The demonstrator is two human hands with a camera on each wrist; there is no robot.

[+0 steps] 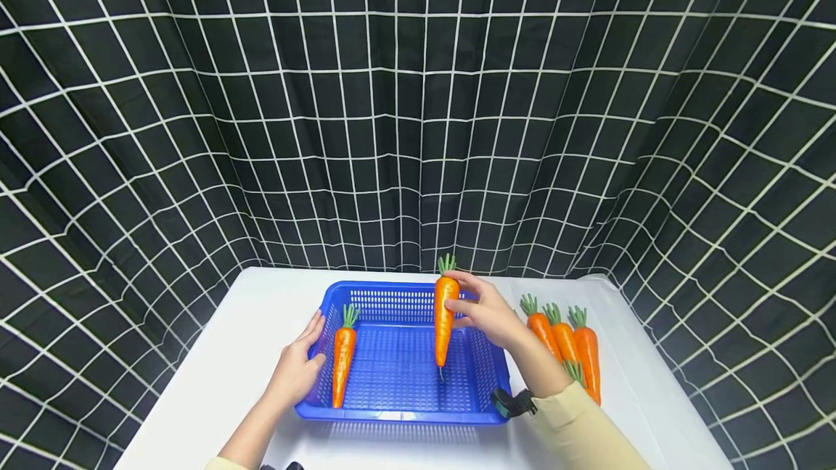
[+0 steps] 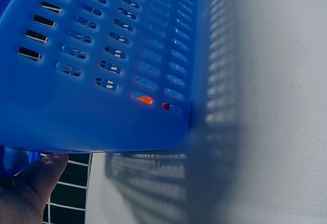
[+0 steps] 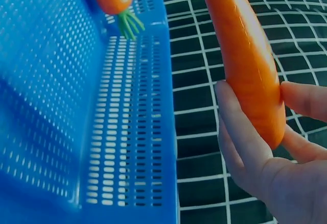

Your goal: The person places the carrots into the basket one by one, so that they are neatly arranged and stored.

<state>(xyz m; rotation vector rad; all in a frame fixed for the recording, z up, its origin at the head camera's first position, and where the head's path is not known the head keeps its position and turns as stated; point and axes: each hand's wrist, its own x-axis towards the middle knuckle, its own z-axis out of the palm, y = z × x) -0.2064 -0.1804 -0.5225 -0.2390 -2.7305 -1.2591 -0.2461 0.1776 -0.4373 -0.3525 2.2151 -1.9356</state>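
Observation:
My right hand [image 1: 485, 312] pinches an orange carrot [image 1: 443, 321] near its thick top, fingers on one side and thumb on the other. This carrot hangs tip down over the right part of a blue plastic basket [image 1: 401, 416], leafy stub upward. My left hand [image 1: 297, 367] holds the basket's left rim, thumb over the edge and fingers along the outside. In the left wrist view, part of that hand [image 2: 38, 185] shows beside the rim. Another carrot [image 1: 343, 367] lies inside along the left wall, its green stub toward the back.
Several more carrots [image 1: 586, 355] lie together on the white table [image 1: 643, 376] right of the basket, partly behind my right forearm. A black curtain with a white grid [image 1: 418, 129] encloses the back and sides. A dark wrist strap [image 1: 512, 403] sits near the basket's front right corner.

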